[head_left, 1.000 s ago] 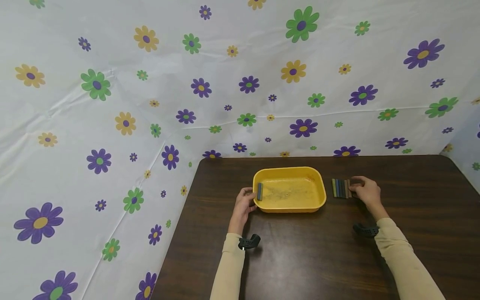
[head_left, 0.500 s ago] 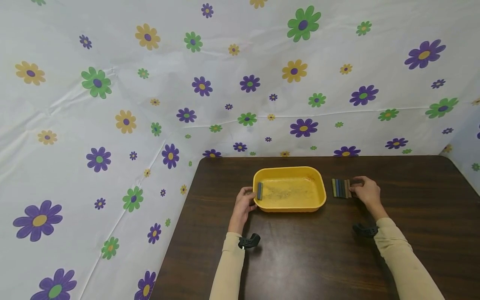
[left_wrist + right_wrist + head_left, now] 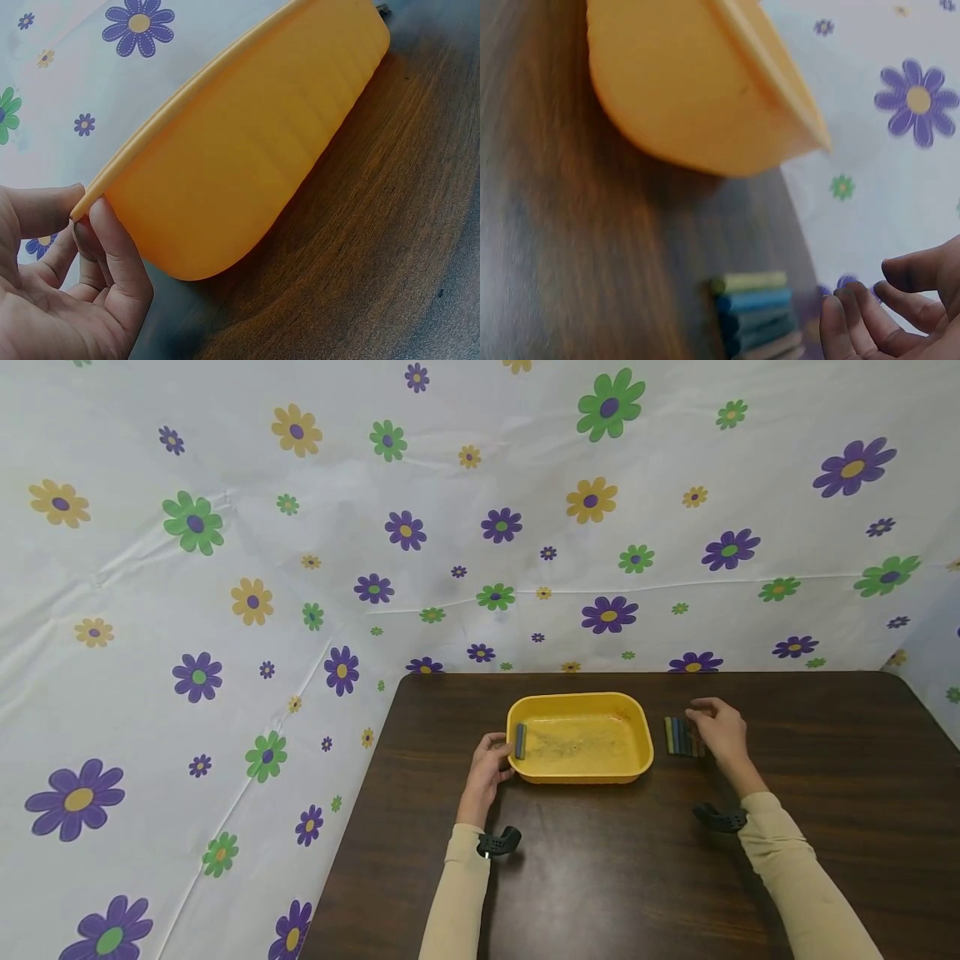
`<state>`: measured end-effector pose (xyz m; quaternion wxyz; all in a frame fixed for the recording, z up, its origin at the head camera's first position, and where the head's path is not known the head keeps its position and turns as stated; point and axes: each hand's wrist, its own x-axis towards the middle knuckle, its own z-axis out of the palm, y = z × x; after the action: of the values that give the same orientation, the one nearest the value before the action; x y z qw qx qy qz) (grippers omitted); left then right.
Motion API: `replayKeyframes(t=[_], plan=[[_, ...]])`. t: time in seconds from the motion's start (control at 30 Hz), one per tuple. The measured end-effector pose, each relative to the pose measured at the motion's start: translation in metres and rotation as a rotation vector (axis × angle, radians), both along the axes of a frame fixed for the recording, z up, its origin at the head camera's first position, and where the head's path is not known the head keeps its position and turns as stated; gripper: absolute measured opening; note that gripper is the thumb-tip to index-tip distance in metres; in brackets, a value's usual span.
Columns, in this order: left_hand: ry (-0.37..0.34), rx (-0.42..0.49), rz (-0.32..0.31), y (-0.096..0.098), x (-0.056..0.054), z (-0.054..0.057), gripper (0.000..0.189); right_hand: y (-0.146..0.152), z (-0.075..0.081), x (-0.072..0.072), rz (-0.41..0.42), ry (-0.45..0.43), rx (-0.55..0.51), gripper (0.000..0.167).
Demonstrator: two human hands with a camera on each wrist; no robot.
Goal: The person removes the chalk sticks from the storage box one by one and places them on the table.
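Observation:
My left hand (image 3: pixel 82 277) pinches the rim of a yellow plastic tub (image 3: pixel 210 180) between thumb and fingers at its left end. Inside the tub, against that end, lies a grey-blue chalk stick (image 3: pixel 520 742). To the right of the tub, several chalk sticks (image 3: pixel 678 737) lie side by side in a row, yellow-green, blue, dark and brown. My right hand (image 3: pixel 720 731) hovers over the right end of this row and hides part of it. In the right wrist view its fingers (image 3: pixel 855 322) are loosely bent, thumb apart from them, and no stick shows between them.
All of this stands on a dark brown wooden table (image 3: pixel 600 868), near its far edge. Behind and to the left hangs a white flowered sheet (image 3: pixel 450 510). Each wrist wears a black camera mount, one of them on the left wrist (image 3: pixel 498 842).
My right hand has lifted from the brown sticks and shifted left and slightly away, over the row. My left hand and the tub have stayed in place.

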<state>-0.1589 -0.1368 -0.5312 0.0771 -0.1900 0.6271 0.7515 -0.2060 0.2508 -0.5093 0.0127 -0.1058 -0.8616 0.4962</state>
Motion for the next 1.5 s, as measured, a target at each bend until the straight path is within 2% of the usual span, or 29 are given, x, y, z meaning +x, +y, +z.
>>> replayKeyframes(t=[0.2,0.43,0.67,0.83,1.27,1.5], plan=[[0.005,0.003,-0.005,0.000,0.000,0.000,0.031,-0.014,0.013,0.001,0.022,0.001,-0.092,0.042],[0.018,0.004,-0.009,0.000,0.001,0.000,0.032,-0.031,0.028,0.004,0.068,0.016,-0.119,0.045],[0.020,0.001,-0.007,0.000,0.000,-0.002,0.033,-0.045,0.042,0.003,0.100,0.020,-0.207,0.044],[0.021,-0.002,-0.002,0.000,-0.001,-0.002,0.031,-0.055,0.049,0.002,0.117,0.007,-0.227,0.045],[0.021,-0.004,-0.003,-0.001,-0.001,0.000,0.031,-0.076,0.053,0.003,0.195,0.002,-0.258,0.045],[0.012,-0.002,-0.003,0.000,-0.001,-0.001,0.031,-0.088,0.050,0.004,0.238,0.012,-0.331,0.042]])
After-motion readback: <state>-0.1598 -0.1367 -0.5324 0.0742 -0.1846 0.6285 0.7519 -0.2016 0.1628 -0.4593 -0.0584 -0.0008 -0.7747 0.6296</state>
